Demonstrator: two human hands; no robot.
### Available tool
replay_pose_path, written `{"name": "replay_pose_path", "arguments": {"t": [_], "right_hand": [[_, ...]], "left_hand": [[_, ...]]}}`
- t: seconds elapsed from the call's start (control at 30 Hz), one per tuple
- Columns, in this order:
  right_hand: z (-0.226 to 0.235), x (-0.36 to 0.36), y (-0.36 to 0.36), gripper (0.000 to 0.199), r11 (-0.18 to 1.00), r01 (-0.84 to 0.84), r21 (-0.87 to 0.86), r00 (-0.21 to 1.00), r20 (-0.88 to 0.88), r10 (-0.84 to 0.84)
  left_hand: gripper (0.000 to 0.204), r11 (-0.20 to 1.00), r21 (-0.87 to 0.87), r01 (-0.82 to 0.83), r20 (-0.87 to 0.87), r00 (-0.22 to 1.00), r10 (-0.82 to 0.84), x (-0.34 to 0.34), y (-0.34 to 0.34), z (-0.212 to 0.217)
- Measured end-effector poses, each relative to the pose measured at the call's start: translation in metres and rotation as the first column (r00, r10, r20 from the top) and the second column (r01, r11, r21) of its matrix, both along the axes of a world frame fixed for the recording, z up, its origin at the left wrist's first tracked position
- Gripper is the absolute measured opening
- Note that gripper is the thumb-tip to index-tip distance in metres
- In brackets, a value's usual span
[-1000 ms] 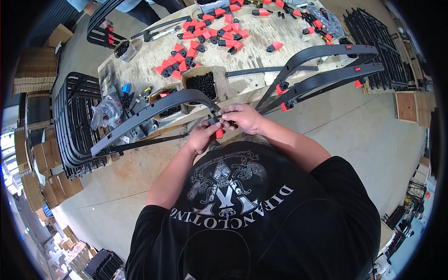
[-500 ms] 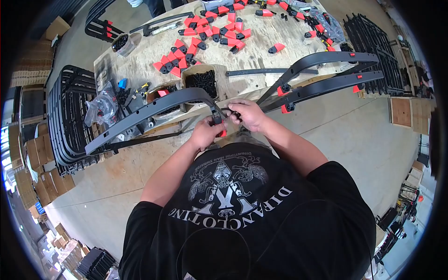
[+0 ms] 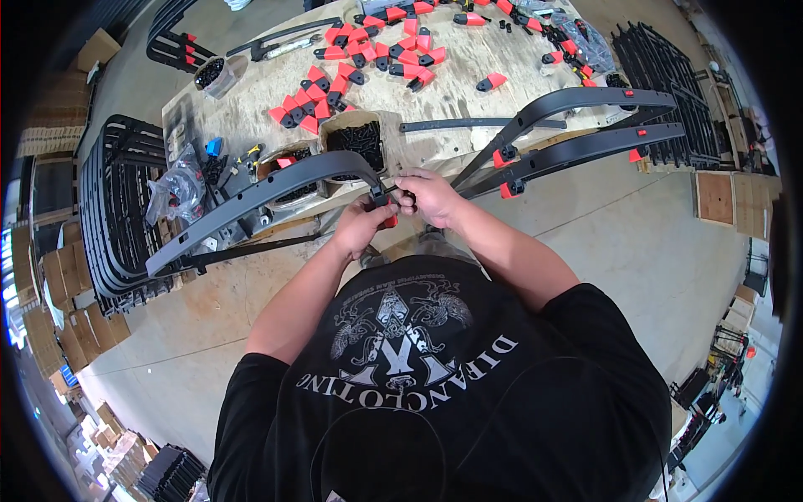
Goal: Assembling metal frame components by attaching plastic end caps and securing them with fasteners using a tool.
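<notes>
My left hand (image 3: 361,226) grips the near end of a long curved black arm piece (image 3: 259,197) where a small red-and-black clip (image 3: 390,220) sits. My right hand (image 3: 431,197) is closed on a thin dark tool or fastener (image 3: 393,189) at that same end; which one I cannot tell. The arm piece stretches left across the edge of the plywood workbench (image 3: 251,88). Two more curved black arm pieces (image 3: 577,125) with red clips lie to the right of my hands.
Several red-and-black clips (image 3: 335,84) are scattered over the bench top, beside two cardboard boxes of black screws (image 3: 360,138). Stacks of black frames (image 3: 113,209) stand left of the bench and more at its right (image 3: 661,67). Cardboard boxes (image 3: 58,309) line the floor at left.
My hands have stayed at the end of the curved black piece, with only small shifts of the fingers. The view has tilted slightly.
</notes>
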State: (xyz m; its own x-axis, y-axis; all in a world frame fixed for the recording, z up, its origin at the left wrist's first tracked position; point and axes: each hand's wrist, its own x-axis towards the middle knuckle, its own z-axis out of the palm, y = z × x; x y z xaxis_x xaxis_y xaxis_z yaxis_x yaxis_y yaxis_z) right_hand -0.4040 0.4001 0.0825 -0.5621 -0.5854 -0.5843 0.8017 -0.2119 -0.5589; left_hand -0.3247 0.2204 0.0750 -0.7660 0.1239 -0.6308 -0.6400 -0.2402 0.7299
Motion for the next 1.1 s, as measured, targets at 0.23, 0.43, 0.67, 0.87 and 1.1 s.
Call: {"name": "replay_pose_path", "arguments": {"t": [0.23,0.43,0.67,0.87,1.1], "right_hand": [[0.0,-0.002,-0.004,0.011,0.999,0.013,-0.052,1.0,0.011,-0.013],[-0.005,-0.004,-0.002,0.014,0.996,-0.056,-0.075,0.998,-0.003,0.056],[-0.008,-0.005,-0.008,0.018,0.996,-0.08,-0.034,0.995,0.057,0.081],[-0.007,-0.011,-0.007,0.018,0.993,-0.094,-0.071,0.988,0.117,0.102],[0.007,-0.004,-0.015,0.02,0.966,-0.219,0.137,0.973,-0.044,0.227]], "left_hand": [[0.036,0.997,0.066,-0.044,0.007,0.999,0.044,0.009,-0.003,-0.003],[0.033,0.975,0.197,-0.108,0.011,0.994,0.108,0.007,-0.002,0.009],[0.034,0.97,0.224,-0.094,0.031,0.996,0.089,0.007,-0.007,0.002],[0.032,0.976,0.198,-0.085,0.04,0.996,0.078,0.006,-0.008,0.005],[0.033,0.976,0.213,-0.04,0.069,0.997,0.026,0.008,-0.018,0.005]]}}
